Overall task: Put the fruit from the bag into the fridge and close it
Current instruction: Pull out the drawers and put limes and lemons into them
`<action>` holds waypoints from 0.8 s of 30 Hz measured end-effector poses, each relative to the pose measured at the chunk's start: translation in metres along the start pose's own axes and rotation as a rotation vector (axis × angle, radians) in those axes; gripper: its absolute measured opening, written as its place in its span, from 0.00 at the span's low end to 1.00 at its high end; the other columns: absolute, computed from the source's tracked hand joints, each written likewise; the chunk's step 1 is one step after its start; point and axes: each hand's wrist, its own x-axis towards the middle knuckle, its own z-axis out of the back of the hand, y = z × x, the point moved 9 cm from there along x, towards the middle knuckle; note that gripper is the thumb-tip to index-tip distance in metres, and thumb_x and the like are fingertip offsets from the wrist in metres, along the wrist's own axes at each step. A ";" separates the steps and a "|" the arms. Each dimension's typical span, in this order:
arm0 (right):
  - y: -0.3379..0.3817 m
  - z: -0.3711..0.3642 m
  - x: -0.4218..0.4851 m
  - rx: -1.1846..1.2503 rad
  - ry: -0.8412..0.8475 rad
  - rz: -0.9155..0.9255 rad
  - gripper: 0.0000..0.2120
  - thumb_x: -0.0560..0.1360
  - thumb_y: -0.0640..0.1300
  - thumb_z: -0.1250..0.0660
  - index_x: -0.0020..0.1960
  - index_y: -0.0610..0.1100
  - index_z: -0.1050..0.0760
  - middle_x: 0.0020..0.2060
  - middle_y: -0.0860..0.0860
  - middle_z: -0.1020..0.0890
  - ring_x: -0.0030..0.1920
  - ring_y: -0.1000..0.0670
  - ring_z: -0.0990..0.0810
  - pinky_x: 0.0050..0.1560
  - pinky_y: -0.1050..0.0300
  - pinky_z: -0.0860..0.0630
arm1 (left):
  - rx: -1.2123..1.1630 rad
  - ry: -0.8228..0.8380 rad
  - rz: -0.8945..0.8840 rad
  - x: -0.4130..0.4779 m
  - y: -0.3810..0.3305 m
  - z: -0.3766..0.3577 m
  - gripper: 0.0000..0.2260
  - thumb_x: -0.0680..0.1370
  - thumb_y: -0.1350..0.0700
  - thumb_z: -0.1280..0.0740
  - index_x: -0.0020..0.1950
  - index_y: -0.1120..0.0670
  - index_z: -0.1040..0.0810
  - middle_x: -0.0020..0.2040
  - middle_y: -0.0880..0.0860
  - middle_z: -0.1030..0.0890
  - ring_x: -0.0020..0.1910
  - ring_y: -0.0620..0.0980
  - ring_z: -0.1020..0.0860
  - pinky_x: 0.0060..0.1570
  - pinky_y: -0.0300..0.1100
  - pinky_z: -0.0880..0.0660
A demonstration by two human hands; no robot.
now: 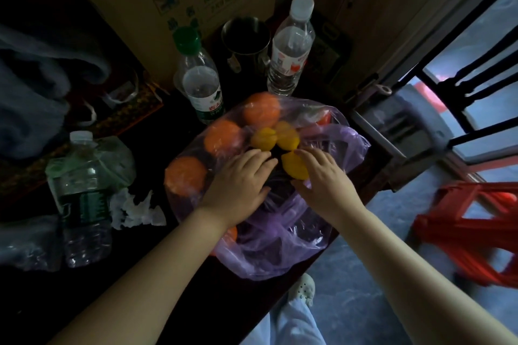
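Head view has us over the bag (pixel 283 249), which lies open-mouthed on the table (pixel 134 283) with the fruit inside it: oranges (pixel 261 113) along the left and far side, small yellow fruit (pixel 273 138) in the middle. The fridge is not in view.

We judge the step to be opening the bag and taking out the first pieces. To do it well, we should spread the thin plastic wide before lifting anything, so that no fold catches a fruit and drags the rest toward the table edge, which is close on the right. Taking the loose yellow pieces first seems sensible, since they sit on top. The bottles (pixel 201 84) stand just behind the bag, so we would lift toward ourselves.

Both forearms reach in from below and meet over the bag's mouth. Our left hand (pixel 241 179) rests palm down on the plastic, fingers nearly straight and holding nothing. Our right hand (pixel 325 176) lies against one yellow piece (pixel 293 168), fingers extended over it; whether the thumb has closed under it we cannot tell.
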 end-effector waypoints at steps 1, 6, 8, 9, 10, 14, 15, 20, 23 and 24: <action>0.001 -0.004 -0.002 -0.007 0.012 -0.006 0.30 0.71 0.47 0.29 0.70 0.43 0.34 0.67 0.46 0.30 0.66 0.43 0.31 0.61 0.48 0.30 | 0.004 0.023 0.016 0.001 0.002 -0.005 0.29 0.65 0.55 0.25 0.65 0.59 0.26 0.62 0.57 0.23 0.62 0.57 0.26 0.59 0.49 0.28; 0.001 -0.015 -0.006 -0.033 0.002 -0.066 0.31 0.70 0.46 0.29 0.70 0.44 0.35 0.66 0.46 0.30 0.63 0.42 0.31 0.61 0.50 0.31 | 0.037 0.046 0.076 0.002 0.019 -0.016 0.27 0.64 0.65 0.25 0.62 0.60 0.24 0.58 0.57 0.23 0.56 0.58 0.24 0.51 0.48 0.24; 0.001 -0.019 -0.007 -0.042 0.002 -0.097 0.31 0.70 0.46 0.29 0.70 0.44 0.35 0.66 0.45 0.30 0.62 0.41 0.30 0.60 0.48 0.31 | 0.030 0.028 0.087 0.003 0.023 -0.015 0.25 0.65 0.69 0.29 0.61 0.59 0.24 0.56 0.57 0.23 0.54 0.58 0.24 0.47 0.49 0.22; 0.000 -0.021 -0.007 -0.053 0.005 -0.115 0.32 0.70 0.47 0.29 0.70 0.44 0.35 0.65 0.45 0.30 0.61 0.41 0.29 0.59 0.48 0.31 | 0.023 0.030 0.092 0.003 0.025 -0.015 0.24 0.66 0.70 0.30 0.62 0.59 0.24 0.56 0.57 0.23 0.53 0.58 0.25 0.47 0.50 0.22; 0.000 -0.023 -0.007 -0.063 0.011 -0.138 0.32 0.69 0.48 0.29 0.70 0.44 0.35 0.65 0.45 0.29 0.61 0.41 0.29 0.59 0.47 0.31 | 0.025 0.034 0.094 0.004 0.026 -0.015 0.24 0.66 0.69 0.29 0.62 0.60 0.24 0.56 0.57 0.23 0.52 0.58 0.25 0.46 0.50 0.22; 0.003 -0.023 -0.013 -0.065 -0.007 -0.177 0.32 0.70 0.49 0.29 0.70 0.45 0.35 0.63 0.45 0.27 0.60 0.41 0.28 0.55 0.47 0.30 | 0.083 0.032 0.075 0.006 0.023 -0.011 0.21 0.65 0.65 0.26 0.57 0.58 0.23 0.50 0.55 0.22 0.47 0.57 0.24 0.40 0.49 0.25; 0.005 -0.020 -0.016 -0.052 -0.024 -0.174 0.31 0.70 0.49 0.29 0.70 0.45 0.34 0.62 0.46 0.26 0.59 0.41 0.27 0.55 0.47 0.30 | 0.092 0.030 0.066 0.006 0.021 -0.009 0.20 0.66 0.64 0.26 0.56 0.57 0.23 0.49 0.55 0.23 0.46 0.57 0.24 0.41 0.49 0.25; 0.014 0.010 -0.040 0.019 -0.133 -0.185 0.30 0.68 0.44 0.28 0.68 0.43 0.32 0.59 0.45 0.25 0.56 0.40 0.26 0.54 0.47 0.28 | 0.017 0.022 0.044 0.001 0.007 0.010 0.22 0.67 0.61 0.25 0.58 0.58 0.26 0.53 0.55 0.25 0.51 0.57 0.26 0.46 0.53 0.24; 0.019 0.039 -0.063 0.086 -0.208 -0.213 0.30 0.68 0.41 0.28 0.68 0.44 0.32 0.60 0.44 0.26 0.56 0.40 0.26 0.54 0.48 0.28 | -0.045 -0.015 -0.002 -0.002 -0.015 0.039 0.24 0.66 0.59 0.24 0.60 0.57 0.27 0.55 0.54 0.26 0.55 0.56 0.27 0.52 0.53 0.25; 0.020 0.050 -0.071 0.095 -0.237 -0.218 0.30 0.68 0.41 0.28 0.68 0.44 0.32 0.60 0.45 0.26 0.56 0.40 0.25 0.54 0.50 0.28 | -0.071 -0.037 -0.019 -0.003 -0.025 0.050 0.24 0.66 0.58 0.24 0.59 0.57 0.26 0.55 0.55 0.25 0.56 0.56 0.27 0.54 0.51 0.26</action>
